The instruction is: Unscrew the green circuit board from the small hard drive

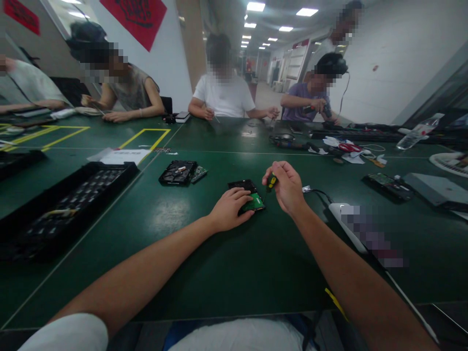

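A hard drive (257, 202) with a green circuit board lies on the table in front of me. My left hand (234, 207) grips it from the left, fingers across its top and thumb along the near edge, hiding part of it. My right hand (287, 187) is closed around the yellow and black handle of a screwdriver (272, 181), just right of the drive. Its thin shaft points down toward the drive's right edge; I cannot tell whether the tip touches. Beyond my left hand sits another black drive (178, 172), with a loose circuit board (199, 174) beside it.
A long black tray (69, 204) with small parts stands at left. To the right are a white power bank-like device (345, 224) with a cable, another drive (388, 186), a grey box (435, 189) and a plastic bottle (420, 131). Several people work across the green table (204, 273).
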{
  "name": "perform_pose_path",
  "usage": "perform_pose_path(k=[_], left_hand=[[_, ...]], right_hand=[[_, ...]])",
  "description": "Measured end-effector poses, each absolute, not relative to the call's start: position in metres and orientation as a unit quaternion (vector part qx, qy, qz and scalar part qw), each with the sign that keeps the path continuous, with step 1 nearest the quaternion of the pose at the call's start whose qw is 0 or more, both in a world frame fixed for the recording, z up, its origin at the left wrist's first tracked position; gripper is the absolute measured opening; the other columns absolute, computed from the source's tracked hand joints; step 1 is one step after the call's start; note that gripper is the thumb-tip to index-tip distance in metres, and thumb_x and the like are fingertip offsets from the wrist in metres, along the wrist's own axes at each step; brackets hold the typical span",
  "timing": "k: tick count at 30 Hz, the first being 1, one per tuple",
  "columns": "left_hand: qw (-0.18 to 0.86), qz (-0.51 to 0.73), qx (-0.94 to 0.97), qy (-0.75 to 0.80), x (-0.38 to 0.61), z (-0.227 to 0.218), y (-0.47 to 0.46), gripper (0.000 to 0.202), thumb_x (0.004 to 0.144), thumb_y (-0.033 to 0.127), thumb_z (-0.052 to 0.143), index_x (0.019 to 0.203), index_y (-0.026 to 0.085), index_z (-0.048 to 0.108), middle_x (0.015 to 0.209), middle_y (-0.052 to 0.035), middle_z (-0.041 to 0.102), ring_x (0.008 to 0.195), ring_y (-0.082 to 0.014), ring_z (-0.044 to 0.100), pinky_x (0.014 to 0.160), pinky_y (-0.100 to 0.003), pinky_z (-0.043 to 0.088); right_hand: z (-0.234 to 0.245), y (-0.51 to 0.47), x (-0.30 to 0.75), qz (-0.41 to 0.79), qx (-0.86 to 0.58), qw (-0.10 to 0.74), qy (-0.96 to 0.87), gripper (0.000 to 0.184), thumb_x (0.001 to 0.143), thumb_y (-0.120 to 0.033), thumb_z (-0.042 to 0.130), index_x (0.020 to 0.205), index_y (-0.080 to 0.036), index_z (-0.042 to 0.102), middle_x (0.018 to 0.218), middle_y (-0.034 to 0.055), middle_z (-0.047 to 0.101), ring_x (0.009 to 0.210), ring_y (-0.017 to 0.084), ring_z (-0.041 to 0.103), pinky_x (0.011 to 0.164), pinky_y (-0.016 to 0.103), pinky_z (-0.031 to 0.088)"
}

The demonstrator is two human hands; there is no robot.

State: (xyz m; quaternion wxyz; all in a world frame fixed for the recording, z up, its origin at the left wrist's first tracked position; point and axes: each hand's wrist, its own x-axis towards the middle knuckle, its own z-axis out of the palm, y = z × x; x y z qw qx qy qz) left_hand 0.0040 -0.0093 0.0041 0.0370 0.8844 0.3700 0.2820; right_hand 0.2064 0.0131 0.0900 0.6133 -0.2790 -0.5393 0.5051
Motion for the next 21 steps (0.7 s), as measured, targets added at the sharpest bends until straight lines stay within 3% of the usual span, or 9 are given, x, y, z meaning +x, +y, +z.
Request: perform_pose_path(k=[6, 10, 14, 21], left_hand=[[0.044, 0.286, 0.883, 0.369, 0.005, 0.006, -0.01, 0.042, 0.095, 0.045, 0.067, 0.132, 0.025, 0.064, 0.142, -0.0106, 0.065, 0.138, -0.0351, 0.053, 0.115, -0.06, 0.045], [0.045, 0.282, 0.884, 0.371, 0.005, 0.007, -0.011, 0.042, 0.095, 0.045, 0.066, 0.132, 0.025, 0.064, 0.143, -0.0106, 0.064, 0.138, -0.0349, 0.053, 0.115, -0.059, 0.045], [0.045, 0.285, 0.883, 0.369, 0.005, 0.007, -0.011, 0.042, 0.095, 0.045, 0.066, 0.132, 0.024, 0.064, 0.142, -0.0106, 0.064, 0.138, -0.0345, 0.053, 0.115, -0.059, 0.045], [0.042, 0.283, 0.884, 0.37, 0.004, 0.005, -0.011, 0.043, 0.096, 0.045, 0.066, 0.132, 0.023, 0.064, 0.144, -0.0101, 0.064, 0.138, -0.0349, 0.053, 0.115, -0.059, 0.045]], right_hand=[[0.09, 0.006, 0.203, 0.516, -0.284, 0.633, -0.503, 0.048, 0.093, -0.07, 0.058, 0.08, -0.024, 0.055, 0.067, -0.0037, 0.054, 0.056, 0.011, 0.052, 0.053, 0.025, 0.041], [0.087, 0.006, 0.206, 0.537, -0.261, 0.624, -0.504, 0.042, 0.095, -0.059, 0.057, 0.077, -0.021, 0.062, 0.069, -0.002, 0.054, 0.06, 0.011, 0.053, 0.059, 0.026, 0.044], [0.082, 0.006, 0.21, 0.522, -0.271, 0.621, -0.518, 0.024, 0.09, -0.044, 0.071, 0.088, -0.022, 0.064, 0.08, -0.0026, 0.062, 0.069, 0.011, 0.06, 0.065, 0.025, 0.046], [0.075, -0.001, 0.21, 0.411, -0.319, 0.637, -0.569, 0.035, 0.083, -0.042, 0.083, 0.099, -0.024, 0.057, 0.083, -0.0042, 0.065, 0.075, 0.013, 0.068, 0.07, 0.026, 0.051]])
